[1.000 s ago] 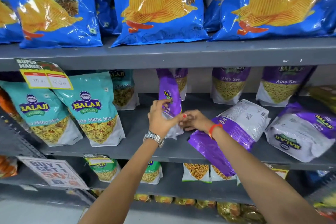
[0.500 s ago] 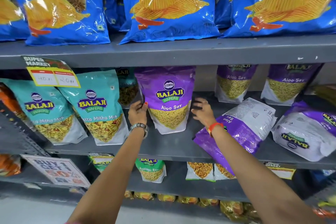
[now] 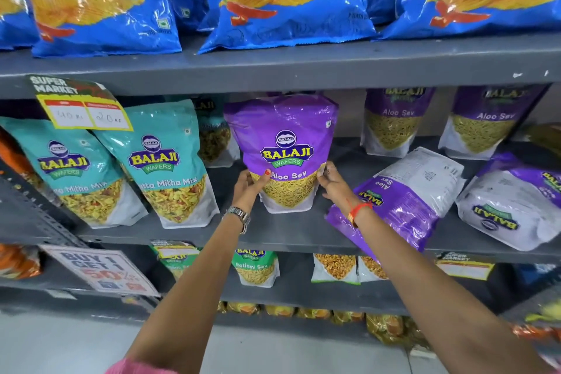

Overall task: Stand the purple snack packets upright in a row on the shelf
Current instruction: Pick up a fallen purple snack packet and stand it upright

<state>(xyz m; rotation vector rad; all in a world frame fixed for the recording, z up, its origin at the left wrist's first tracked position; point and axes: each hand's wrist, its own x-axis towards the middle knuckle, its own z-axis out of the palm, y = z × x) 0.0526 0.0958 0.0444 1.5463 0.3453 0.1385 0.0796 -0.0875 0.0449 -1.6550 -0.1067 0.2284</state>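
— Look at the hands: the left hand (image 3: 252,188) and the right hand (image 3: 331,181) each grip a lower side edge of the upright purple packet (image 3: 283,150), thumbs on the front, fingers tucked behind.

— Why so low down?

— My guess is that the weight sits at the bottom, so steadying it there lets the flat base settle on the shelf (image 3: 282,234) while the label faces out.

— Is it standing on its own?

— Can't tell. The base looks down on the shelf, but both hands are clamped on it, so it may be leaning on them.

— And the others?

— Just right of the right hand a purple packet (image 3: 403,194) lies tipped over, back side up, its end hanging over the shelf's front edge under that wrist. Further right a second fallen packet (image 3: 513,206) lies on its side. Beyond the hands, at the back, two Aloo Sev packets (image 3: 394,121) already stand.

— And to the left?

— The teal packets (image 3: 165,164) stand just beside the left hand, so the purple row starts there, I'd say. Two to go.
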